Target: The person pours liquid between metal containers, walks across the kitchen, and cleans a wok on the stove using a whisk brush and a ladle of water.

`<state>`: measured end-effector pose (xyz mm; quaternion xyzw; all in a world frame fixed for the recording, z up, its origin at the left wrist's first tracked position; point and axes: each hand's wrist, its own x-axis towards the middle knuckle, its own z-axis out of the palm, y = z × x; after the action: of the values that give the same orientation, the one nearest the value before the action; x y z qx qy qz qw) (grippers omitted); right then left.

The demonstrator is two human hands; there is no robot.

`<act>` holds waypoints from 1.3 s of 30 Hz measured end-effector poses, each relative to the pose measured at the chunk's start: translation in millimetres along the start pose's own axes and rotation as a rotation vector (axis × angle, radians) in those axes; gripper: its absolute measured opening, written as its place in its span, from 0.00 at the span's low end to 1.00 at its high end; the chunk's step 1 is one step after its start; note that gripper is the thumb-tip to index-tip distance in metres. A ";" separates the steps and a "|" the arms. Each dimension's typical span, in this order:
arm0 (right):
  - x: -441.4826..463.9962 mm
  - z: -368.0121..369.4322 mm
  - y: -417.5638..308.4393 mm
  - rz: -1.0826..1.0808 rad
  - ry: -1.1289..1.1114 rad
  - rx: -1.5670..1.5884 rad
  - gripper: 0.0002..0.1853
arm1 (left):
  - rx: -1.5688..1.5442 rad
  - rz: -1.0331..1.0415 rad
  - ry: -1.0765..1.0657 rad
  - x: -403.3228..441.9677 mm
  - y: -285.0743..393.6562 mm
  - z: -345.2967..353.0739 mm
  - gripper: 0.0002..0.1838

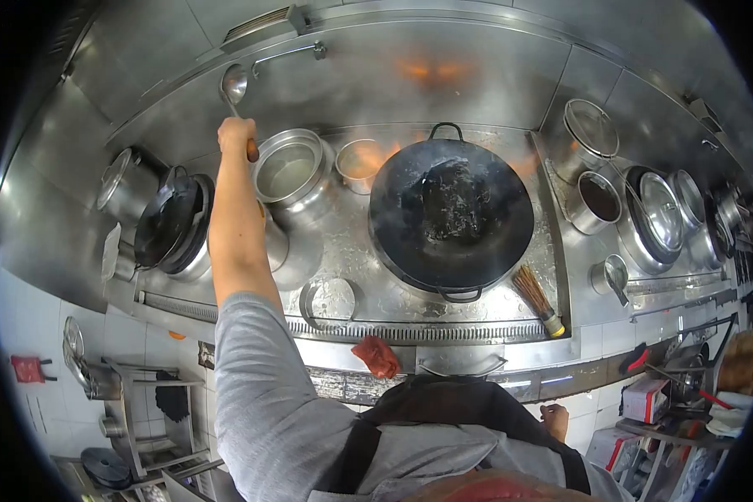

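My left hand point(237, 134) is stretched out to the upper left, closed round the wooden handle of a ladle point(234, 84). The ladle's metal bowl is raised near the wall tap point(289, 55), to the left of its spout. Just right of this hand stands a large metal pot point(289, 171) with cloudy liquid in it. Low at my right side, away from the cookware, my right hand point(554, 421) has its fingers curled in, and nothing shows in them. A big black wok point(452, 213), wet and steaming inside, sits over the burner in the middle.
Flames rise beside a small pot point(360, 165) left of the wok. A bamboo brush point(540, 301) lies at the wok's lower right. A red cloth point(376, 357) hangs over the front edge. More pots, lids and a dark wok point(169, 222) stand at both sides.
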<state>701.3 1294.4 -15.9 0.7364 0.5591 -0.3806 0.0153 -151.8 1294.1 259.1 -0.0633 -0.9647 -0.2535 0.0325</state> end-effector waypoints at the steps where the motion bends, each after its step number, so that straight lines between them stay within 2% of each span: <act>1: -0.9 0.5 1.8 0.001 -0.004 -0.008 0.15 | -0.003 0.004 -0.008 5.1 1.7 0.1 0.18; 4: 10.9 6.6 17.1 0.045 -0.018 0.056 0.14 | 0.063 0.083 -0.147 3.5 -4.5 0.7 0.18; 7: 15.7 11.6 22.3 0.057 -0.026 0.104 0.14 | 0.164 0.264 -0.026 -36.6 -28.1 7.2 0.20; 8: 14.7 12.6 20.2 0.063 -0.032 0.102 0.14 | 0.172 0.263 -0.029 -44.3 -39.0 9.9 0.20; 10: 11.7 11.2 10.9 0.007 -0.046 -0.011 0.14 | 0.106 0.360 0.025 -78.1 -55.3 6.7 0.20; 12: 21.1 11.1 14.8 -0.056 -0.084 -0.063 0.15 | 0.145 0.346 0.003 -99.2 -62.2 -5.7 0.21; 16: 46.2 12.3 18.5 -0.043 -0.076 -0.012 0.14 | 0.112 0.311 0.070 -101.1 -82.6 -13.8 0.20; 19: 72.3 16.9 24.2 -0.068 -0.063 0.017 0.13 | 0.102 0.300 -0.012 -108.2 -85.1 -19.2 0.19; 22: 77.7 16.3 15.2 -0.105 -0.061 0.019 0.13 | 0.113 0.365 0.004 -131.9 -84.4 -21.5 0.19; 24: 70.5 14.2 -1.3 -0.118 -0.072 0.021 0.13 | 0.054 0.423 0.103 -143.9 -84.1 -21.8 0.18; 28: 67.5 13.1 -3.2 -0.136 -0.069 0.037 0.14 | 0.068 0.364 0.126 -148.3 -77.1 -17.5 0.19; 32: 54.2 11.2 11.3 -0.067 -0.064 0.057 0.14 | -0.128 0.366 0.198 -170.3 -85.6 -25.5 0.23; 34: 47.9 9.5 16.0 -0.025 -0.092 -0.008 0.14 | -0.217 0.444 0.210 -174.6 -90.5 -27.0 0.26; 35: 43.1 7.4 16.4 -0.017 -0.084 -0.040 0.15 | -0.359 0.447 0.065 -175.6 -89.0 -30.8 0.29; 36: 39.4 6.1 16.8 -0.018 -0.089 -0.049 0.15 | -0.355 0.436 0.065 -173.9 -89.3 -29.5 0.29; 38: 37.9 5.2 16.8 0.006 -0.085 -0.087 0.15 | -0.174 0.403 -0.030 -165.2 -86.4 -26.8 0.30; 39: 39.7 6.0 18.9 0.004 -0.087 -0.068 0.15 | -0.095 0.418 0.000 -165.7 -84.5 -22.1 0.31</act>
<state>717.2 1316.9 -50.6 0.7193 0.5691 -0.3929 0.0653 1.1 1192.7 221.6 -0.2632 -0.9177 -0.2864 0.0813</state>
